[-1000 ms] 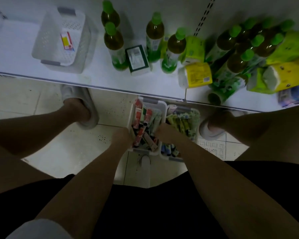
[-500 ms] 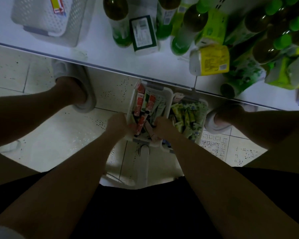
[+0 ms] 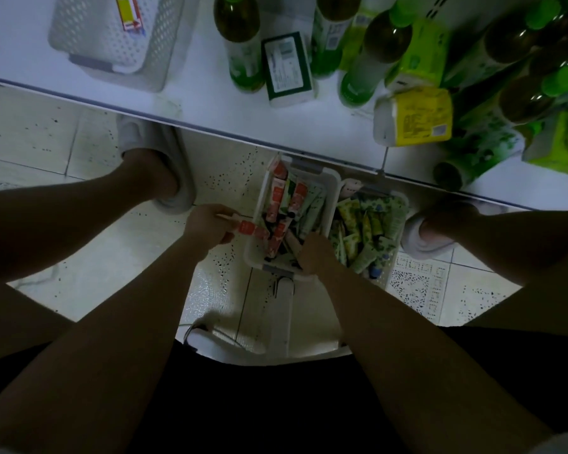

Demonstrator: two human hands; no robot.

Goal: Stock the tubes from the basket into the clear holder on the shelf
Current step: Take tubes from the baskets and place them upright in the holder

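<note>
Now my left hand [image 3: 210, 224] pinches a red tube [image 3: 248, 227] lying crosswise, just outside the basket [image 3: 333, 185] – my right hand [image 3: 312, 253] is down among the tubes, grip hidden. Holder [image 3: 112, 37] sits up-left on the shelf [image 3: 191, 90] – left hand's nearer.

Red-and-white tubes [image 3: 277, 204] fill the white basket [image 3: 332, 185] on the pale, black-speckled floor [image 3: 89, 267]. Right of that basket, a second basket [image 3: 399, 204] holds green leaf-patterned tubes [image 3: 364, 231]. Above it, the white shelf [image 3: 194, 90] carries dark bottles [image 3: 240, 34] with green labels and a yellow pack [image 3: 417, 117].
</note>
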